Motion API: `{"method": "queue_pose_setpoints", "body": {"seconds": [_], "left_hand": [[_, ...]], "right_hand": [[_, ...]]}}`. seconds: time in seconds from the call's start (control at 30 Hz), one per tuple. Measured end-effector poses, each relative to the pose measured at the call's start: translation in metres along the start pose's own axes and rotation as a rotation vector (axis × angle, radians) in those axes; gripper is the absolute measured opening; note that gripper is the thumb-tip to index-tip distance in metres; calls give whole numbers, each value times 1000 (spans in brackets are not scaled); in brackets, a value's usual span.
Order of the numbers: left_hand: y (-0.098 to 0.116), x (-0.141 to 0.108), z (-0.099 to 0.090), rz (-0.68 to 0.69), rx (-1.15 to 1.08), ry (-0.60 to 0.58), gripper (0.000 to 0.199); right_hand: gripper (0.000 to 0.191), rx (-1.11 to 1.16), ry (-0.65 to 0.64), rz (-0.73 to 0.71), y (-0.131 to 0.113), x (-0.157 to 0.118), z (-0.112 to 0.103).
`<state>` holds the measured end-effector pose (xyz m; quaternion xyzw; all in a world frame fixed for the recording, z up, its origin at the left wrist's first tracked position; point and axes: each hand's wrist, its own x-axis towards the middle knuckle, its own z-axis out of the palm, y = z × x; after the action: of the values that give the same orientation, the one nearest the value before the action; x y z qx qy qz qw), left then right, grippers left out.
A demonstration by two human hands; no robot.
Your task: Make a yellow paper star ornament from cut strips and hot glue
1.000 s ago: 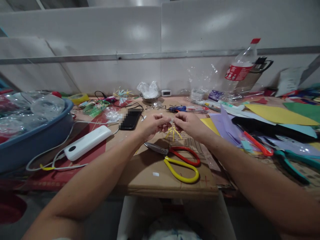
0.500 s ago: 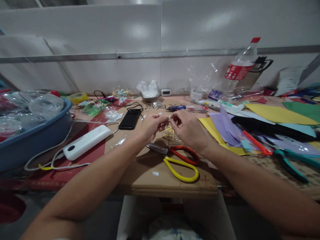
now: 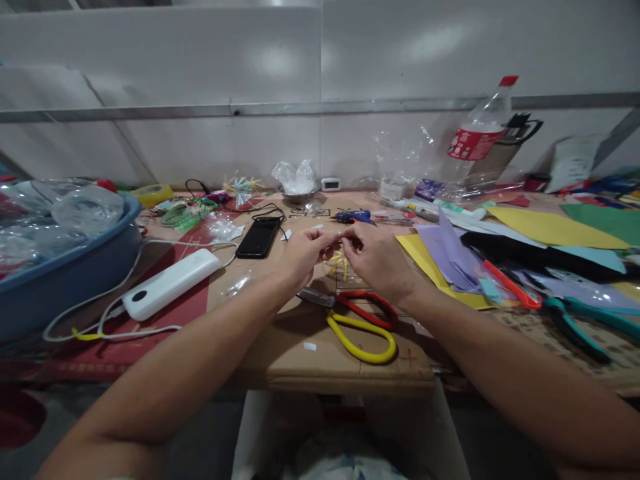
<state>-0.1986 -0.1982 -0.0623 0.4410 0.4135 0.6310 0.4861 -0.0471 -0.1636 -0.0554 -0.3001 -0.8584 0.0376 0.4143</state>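
My left hand (image 3: 311,250) and my right hand (image 3: 374,257) meet fingertip to fingertip above the cardboard. Both are closed in a pinch, and whatever lies between the fingertips is too small to make out. Just below them a cluster of thin yellow strips (image 3: 339,266) fans out; I cannot tell whether it hangs from the fingers or rests on the board. Nearer to me lie scissors (image 3: 363,337) with one red and one yellow handle, their blades pointing left under my left wrist. A small white scrap (image 3: 309,347) lies beside them.
A black phone (image 3: 259,237) and a white power bank (image 3: 170,285) with cable lie left, beside a blue basin (image 3: 113,257) of plastic bottles. Coloured paper sheets (image 3: 445,257), teal-handled pliers (image 3: 575,327) and a tilted bottle (image 3: 475,137) are on the right. A small bowl (image 3: 299,195) stands behind.
My fingertips have drawn slightly closer together, still pinching at the same spot. The view has shifted a little; the things on the table lie as before.
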Motion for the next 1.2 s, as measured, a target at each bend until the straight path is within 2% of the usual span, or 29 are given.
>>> {"method": "queue_pose_setpoints", "body": {"seconds": [0.17,0.5,0.73,0.83,1.0,1.2], "left_hand": [[-1,-1,0,3,-10,-6,26],[-4,0,1,22,-28,-9,25],[-3,-2,3,8,-65,-3,23],[-4,-1,2,8,-73,-3,23],[-5,-2,3,31,-62,-15,23],[-5,-3,5,36,-68,-19,24]], "right_hand": [[11,93,-3,70,0,1,-2],[11,58,19,57,0,1,-2],[10,172,14,147,-1,2,-2],[10,184,13,125,-1,2,-2],[10,75,22,59,-1,1,-2],[9,91,46,88,2,1,-1]]}}
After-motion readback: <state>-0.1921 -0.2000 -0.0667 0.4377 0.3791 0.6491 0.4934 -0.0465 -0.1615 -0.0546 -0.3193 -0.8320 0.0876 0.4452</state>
